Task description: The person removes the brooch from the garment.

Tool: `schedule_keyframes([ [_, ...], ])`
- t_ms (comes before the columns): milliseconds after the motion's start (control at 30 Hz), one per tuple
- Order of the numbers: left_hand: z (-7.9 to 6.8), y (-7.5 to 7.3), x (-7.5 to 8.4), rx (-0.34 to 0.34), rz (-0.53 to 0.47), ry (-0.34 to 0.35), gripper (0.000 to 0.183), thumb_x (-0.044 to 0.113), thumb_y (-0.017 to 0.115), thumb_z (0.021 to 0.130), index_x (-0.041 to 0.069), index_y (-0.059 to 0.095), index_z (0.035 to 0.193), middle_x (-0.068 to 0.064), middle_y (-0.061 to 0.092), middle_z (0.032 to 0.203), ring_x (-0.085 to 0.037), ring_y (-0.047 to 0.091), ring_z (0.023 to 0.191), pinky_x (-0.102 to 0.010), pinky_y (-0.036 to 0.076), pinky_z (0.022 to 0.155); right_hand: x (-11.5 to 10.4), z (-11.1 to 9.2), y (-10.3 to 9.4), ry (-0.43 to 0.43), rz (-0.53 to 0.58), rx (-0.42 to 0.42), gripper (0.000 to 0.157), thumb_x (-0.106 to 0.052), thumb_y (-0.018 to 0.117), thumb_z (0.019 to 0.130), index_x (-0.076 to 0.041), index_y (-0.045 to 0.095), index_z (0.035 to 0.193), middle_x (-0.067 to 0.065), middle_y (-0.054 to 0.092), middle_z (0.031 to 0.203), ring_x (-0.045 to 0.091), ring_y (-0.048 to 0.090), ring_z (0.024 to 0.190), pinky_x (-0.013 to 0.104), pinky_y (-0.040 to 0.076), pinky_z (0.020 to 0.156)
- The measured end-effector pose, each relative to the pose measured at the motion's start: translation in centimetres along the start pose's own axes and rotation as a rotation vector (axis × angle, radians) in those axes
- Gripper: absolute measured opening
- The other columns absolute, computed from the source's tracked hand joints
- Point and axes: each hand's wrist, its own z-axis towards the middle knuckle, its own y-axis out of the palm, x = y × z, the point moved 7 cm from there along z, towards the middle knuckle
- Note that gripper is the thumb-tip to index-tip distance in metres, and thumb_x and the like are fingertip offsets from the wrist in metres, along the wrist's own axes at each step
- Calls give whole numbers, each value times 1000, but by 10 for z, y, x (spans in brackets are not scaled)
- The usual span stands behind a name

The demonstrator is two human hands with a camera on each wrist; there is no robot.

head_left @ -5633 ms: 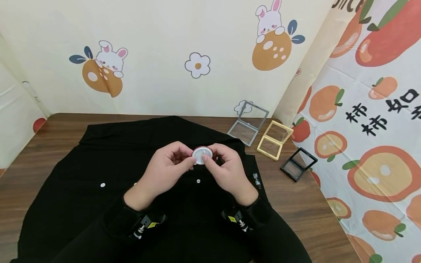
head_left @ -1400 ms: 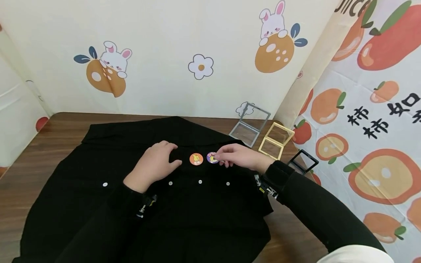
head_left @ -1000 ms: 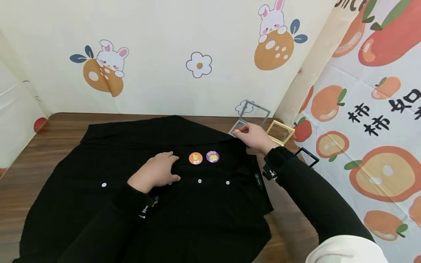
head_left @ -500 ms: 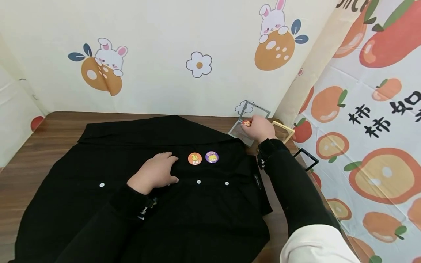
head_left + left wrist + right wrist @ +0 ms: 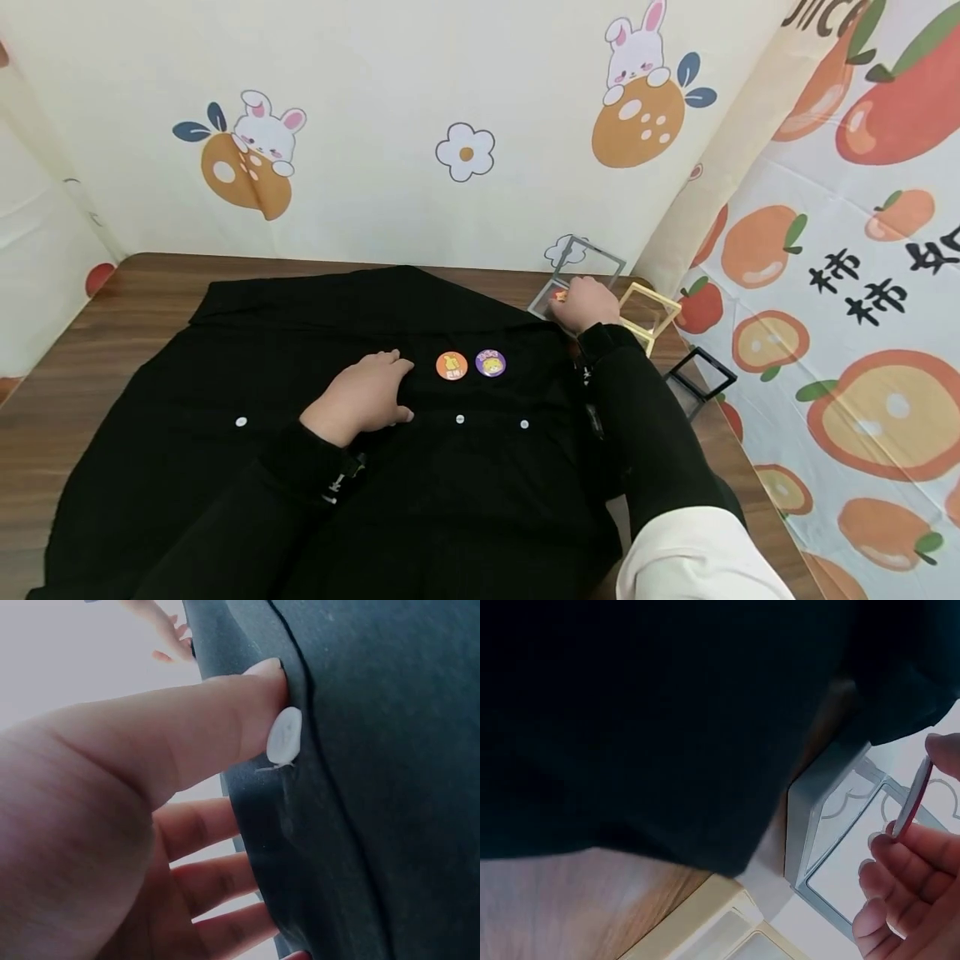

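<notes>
A black shirt (image 5: pixel 420 517) lies spread on the table, with an orange round pin badge (image 5: pixel 452 366) and a purple one (image 5: pixel 491 363) side by side on it. My left hand (image 5: pixel 363 396) rests on the shirt left of these badges, fingers extended. Its thumb touches the cloth beside a white button (image 5: pixel 285 736) in the left wrist view. My right hand (image 5: pixel 588 304) pinches a red-edged pin badge (image 5: pixel 913 799) between thumb and fingers, at the grey hinged display case (image 5: pixel 600 251). In the head view, that hand hides part of the case.
A yellow hinged case (image 5: pixel 660 297) and a black one (image 5: pixel 716 363) stand open along the table's right side, partly behind my right arm. Patterned cloth hangs behind and to the right. Several white buttons run across the shirt.
My right hand has left the purple badge on the shirt and moved up and right to the grey case, now with another badge. Earlier both hands held one badge together. The left hand has barely moved lately.
</notes>
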Motion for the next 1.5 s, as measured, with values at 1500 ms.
schedule_keyframes([
  [1500,-2,0,3,5,13,3,73,32,82,90,2,52,149,-27,38,158,-46,36,144,-60,36,112,-26,-27,-3,34,-58,-98,34,-32,54,101,-10,63,76,20,63,103,34,63,85,48,53,70],
])
